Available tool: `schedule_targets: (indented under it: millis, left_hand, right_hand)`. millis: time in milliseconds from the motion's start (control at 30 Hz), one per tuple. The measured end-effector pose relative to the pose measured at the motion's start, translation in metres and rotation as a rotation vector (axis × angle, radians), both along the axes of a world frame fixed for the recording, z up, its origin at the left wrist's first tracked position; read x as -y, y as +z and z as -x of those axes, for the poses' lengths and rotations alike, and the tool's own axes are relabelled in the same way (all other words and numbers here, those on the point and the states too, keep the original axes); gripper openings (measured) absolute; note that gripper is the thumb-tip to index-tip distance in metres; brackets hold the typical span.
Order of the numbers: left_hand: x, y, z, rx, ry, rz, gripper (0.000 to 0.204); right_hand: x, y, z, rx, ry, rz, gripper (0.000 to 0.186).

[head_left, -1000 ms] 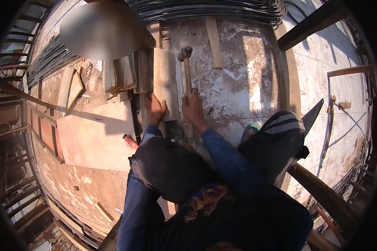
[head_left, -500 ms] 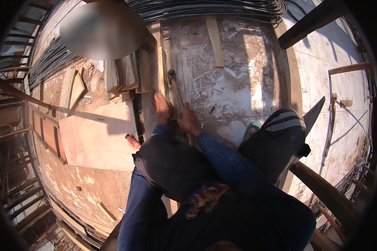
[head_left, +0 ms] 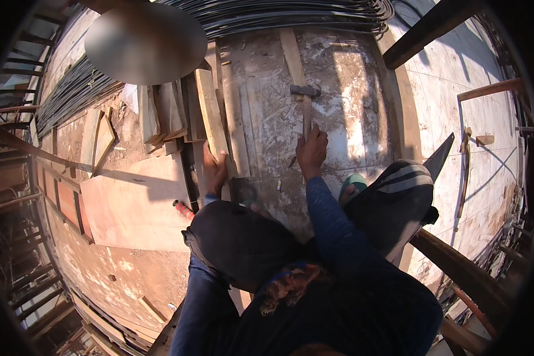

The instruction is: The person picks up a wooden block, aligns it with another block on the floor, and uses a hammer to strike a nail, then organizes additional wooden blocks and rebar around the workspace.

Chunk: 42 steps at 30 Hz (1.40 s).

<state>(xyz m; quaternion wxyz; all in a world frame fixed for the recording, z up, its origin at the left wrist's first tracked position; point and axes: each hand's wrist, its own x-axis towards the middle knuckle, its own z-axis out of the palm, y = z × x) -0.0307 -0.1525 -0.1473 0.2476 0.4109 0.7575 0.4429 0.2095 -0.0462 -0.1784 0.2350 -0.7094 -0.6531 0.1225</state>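
Observation:
My right hand (head_left: 312,152) is wrapped round the wooden handle of a hammer (head_left: 305,91), whose dark metal head points away from me over the dusty floor. In my left hand (head_left: 214,170) is the near end of a pale wooden batten (head_left: 212,115), its fingers closed round it. The batten slants away to the left, beside a stack of short timber pieces (head_left: 171,110). A longer board (head_left: 236,127) lies just right of it on the floor.
A plywood sheet (head_left: 133,207) lies at left, with a red-handled tool (head_left: 183,209) at its edge. Black bars (head_left: 291,18) run along the far side. A plank (head_left: 291,50) lies beyond the hammer. A dark beam (head_left: 436,32) slants at upper right, and a pointed blade (head_left: 440,157) shows by my right knee.
The hammer has swung right, away from the batten, along with my right hand. My left hand has shifted a little left and nearer, and the batten now slants more to the left.

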Motion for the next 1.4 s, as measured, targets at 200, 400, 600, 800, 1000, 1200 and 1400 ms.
schedule_targets:
  millis: [200,400,600,800,1000,1200,1400]
  left_hand:
    - [0.009,0.024,0.013,0.087,0.019,0.052,0.045]
    - [0.021,0.027,0.011,-0.057,0.017,0.088,0.054]
    - [0.025,0.019,0.012,-0.191,0.067,-0.056,0.055]
    - [0.024,-0.012,0.018,-0.031,-0.024,0.179,0.056]
    - [0.020,0.020,-0.001,0.053,0.007,0.100,0.056]
    - [0.009,0.021,-0.005,0.012,-0.029,0.099,0.055]
    - [0.008,0.002,0.003,0.148,-0.010,0.055,0.052]
  right_hand:
    - [0.033,0.001,0.088,-0.316,0.353,0.529,0.056]
    - [0.060,-0.016,0.143,-0.447,0.217,0.717,0.048]
    - [0.045,-0.016,0.142,-0.397,0.074,0.411,0.035]
    - [-0.063,0.003,0.071,-0.461,0.032,0.073,0.043]
    - [-0.140,0.019,0.039,-0.362,0.078,0.129,0.043]
    - [-0.209,-0.023,0.008,-0.444,0.119,0.042,0.053]
    - [-0.148,-0.022,-0.015,-0.354,-0.175,-0.279,0.050]
